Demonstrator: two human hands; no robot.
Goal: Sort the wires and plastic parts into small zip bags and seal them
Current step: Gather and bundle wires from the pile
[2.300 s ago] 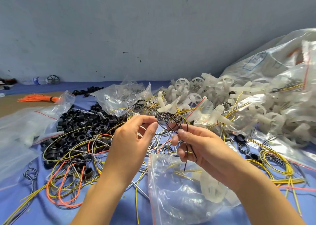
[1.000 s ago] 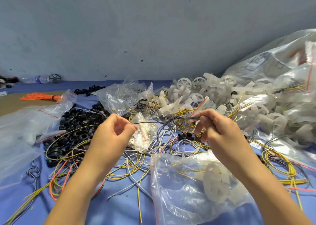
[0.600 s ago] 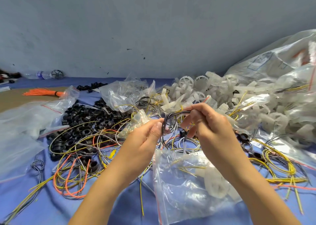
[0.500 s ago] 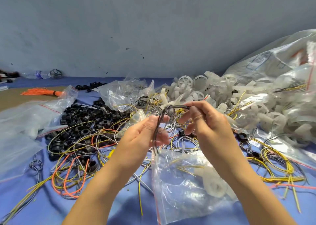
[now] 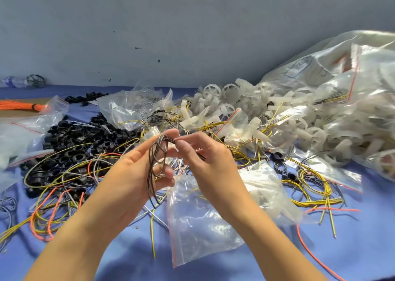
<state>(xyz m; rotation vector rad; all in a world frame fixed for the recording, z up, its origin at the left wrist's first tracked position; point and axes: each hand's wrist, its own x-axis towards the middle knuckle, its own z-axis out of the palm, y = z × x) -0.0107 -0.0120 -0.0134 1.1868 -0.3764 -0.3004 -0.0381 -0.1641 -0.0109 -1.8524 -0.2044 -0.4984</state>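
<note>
The left hand (image 5: 136, 174) and right hand (image 5: 205, 163) pinch a coiled bundle of dark wires (image 5: 157, 159) between curled fingers, just above a zip bag (image 5: 203, 216) holding a white part. Black rings (image 5: 70, 144) and white wheels (image 5: 277, 118) heaped beyond the fingertips suggest most of the sorting remains.

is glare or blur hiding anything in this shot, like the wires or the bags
Head view: the dark wire bundle is fairly sharp; glare whitens the zip bag below it; the big bags at the right edge look smeared and bowed.

Dark wire bundle (image 5: 157, 163) looped, zip bag (image 5: 205, 216) flat
</note>
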